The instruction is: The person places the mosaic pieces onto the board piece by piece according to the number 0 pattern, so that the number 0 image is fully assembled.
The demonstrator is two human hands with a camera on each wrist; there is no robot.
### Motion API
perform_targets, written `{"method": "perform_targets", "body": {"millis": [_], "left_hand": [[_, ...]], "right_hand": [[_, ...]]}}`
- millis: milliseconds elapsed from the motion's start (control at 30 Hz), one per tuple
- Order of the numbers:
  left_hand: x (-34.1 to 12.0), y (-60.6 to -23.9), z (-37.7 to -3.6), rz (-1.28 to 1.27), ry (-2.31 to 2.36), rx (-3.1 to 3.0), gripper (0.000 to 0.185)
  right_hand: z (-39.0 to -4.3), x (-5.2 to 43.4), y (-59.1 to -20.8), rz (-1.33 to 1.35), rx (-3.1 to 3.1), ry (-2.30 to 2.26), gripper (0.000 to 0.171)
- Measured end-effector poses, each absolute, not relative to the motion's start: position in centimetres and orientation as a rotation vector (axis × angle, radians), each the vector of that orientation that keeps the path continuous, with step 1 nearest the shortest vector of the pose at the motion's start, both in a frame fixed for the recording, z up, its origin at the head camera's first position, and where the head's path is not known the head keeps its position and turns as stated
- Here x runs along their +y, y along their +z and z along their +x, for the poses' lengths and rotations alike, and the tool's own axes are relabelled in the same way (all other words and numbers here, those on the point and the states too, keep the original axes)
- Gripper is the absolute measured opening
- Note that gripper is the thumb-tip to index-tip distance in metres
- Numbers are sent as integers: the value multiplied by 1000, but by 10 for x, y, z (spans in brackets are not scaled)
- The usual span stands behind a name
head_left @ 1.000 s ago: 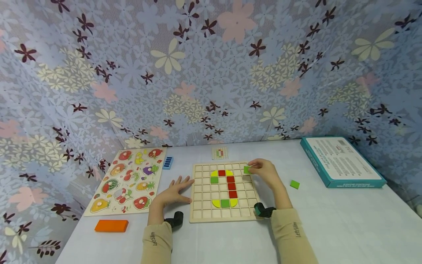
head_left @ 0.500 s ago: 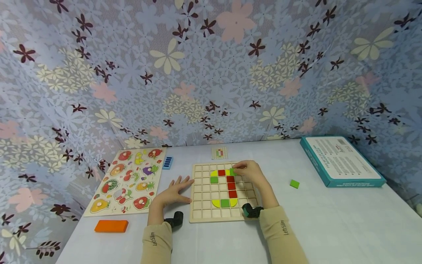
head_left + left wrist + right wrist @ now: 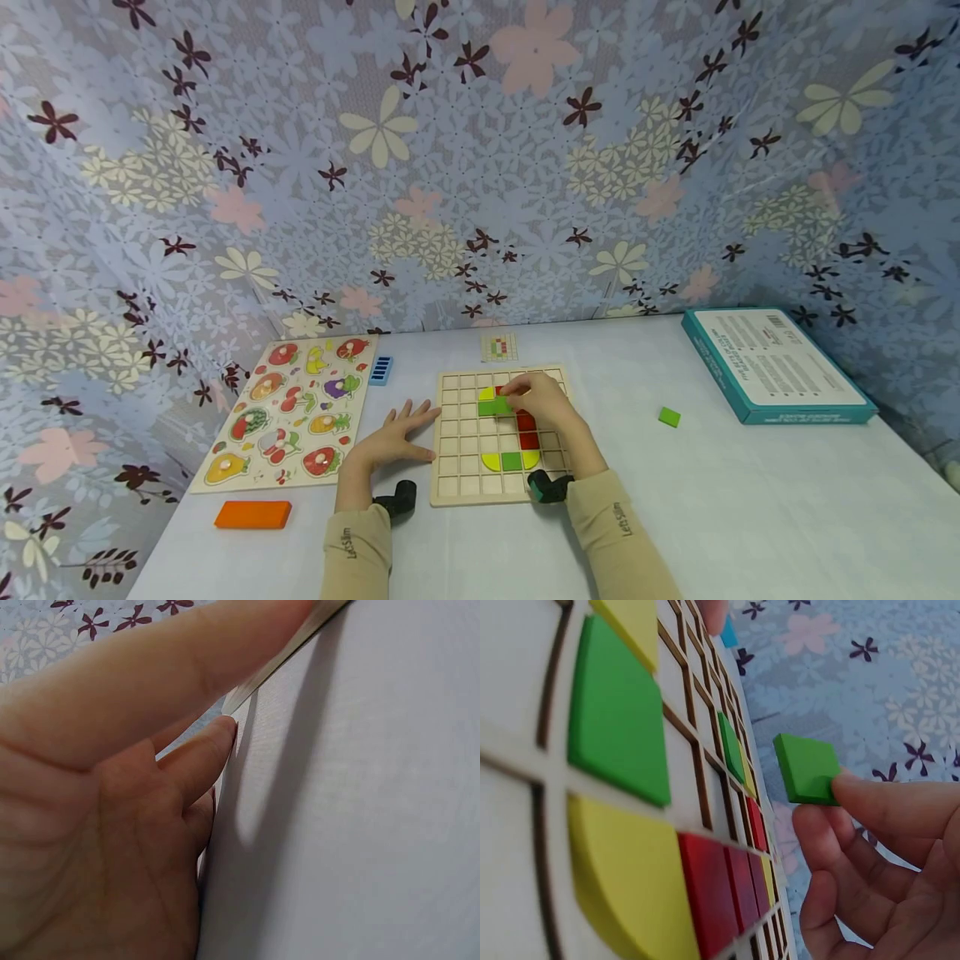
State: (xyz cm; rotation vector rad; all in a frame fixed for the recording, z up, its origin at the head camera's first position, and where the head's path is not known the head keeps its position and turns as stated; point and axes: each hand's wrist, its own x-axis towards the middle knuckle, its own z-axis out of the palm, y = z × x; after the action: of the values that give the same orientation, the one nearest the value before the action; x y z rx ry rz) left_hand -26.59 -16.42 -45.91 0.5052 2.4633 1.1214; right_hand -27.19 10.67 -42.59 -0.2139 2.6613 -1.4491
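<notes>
Between thumb and fingertips, my right hand [image 3: 546, 402] pinches a green square tile [image 3: 807, 769], raised over the wooden grid board [image 3: 467, 485]. In the head view this tile overlaps the area just right of a green tile set in the upper left. Red tiles [image 3: 528, 440] run down a column below the hand. Another green tile [image 3: 512, 461] lies in the bottom row between two yellow rounded tiles [image 3: 491, 462]. My left hand [image 3: 393, 439] rests on the table with spread fingers, its fingertips right at the board's left edge. The right hand hides the upper right tiles.
A loose green tile [image 3: 670, 417] lies right of the board. Behind the board is a small pattern card [image 3: 499, 347]. A fruit puzzle board [image 3: 300, 408], a blue piece [image 3: 381, 371] and an orange block [image 3: 252, 514] sit left; a teal-edged box [image 3: 780, 367] is back right.
My right hand has travelled left from the board's upper right corner, carrying the green tile over the pattern. The left hand has stayed in place.
</notes>
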Motion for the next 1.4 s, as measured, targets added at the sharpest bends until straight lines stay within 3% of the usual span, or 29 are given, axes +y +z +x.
{"method": "perform_targets", "body": {"millis": [333,900,1400], "left_hand": [[-164,-459,-266,493,1122,2465,80],[-165,-459,-267,513,1117,2465,81],[-165,-459,-266,506,1110,2470,81]], "right_hand": [[-266,94,-428,-356,2658,-1414,7],[-267,80,-431,-229,2755,-1163,3],[-267,89,-431,-219,2727,-1236,6]]}}
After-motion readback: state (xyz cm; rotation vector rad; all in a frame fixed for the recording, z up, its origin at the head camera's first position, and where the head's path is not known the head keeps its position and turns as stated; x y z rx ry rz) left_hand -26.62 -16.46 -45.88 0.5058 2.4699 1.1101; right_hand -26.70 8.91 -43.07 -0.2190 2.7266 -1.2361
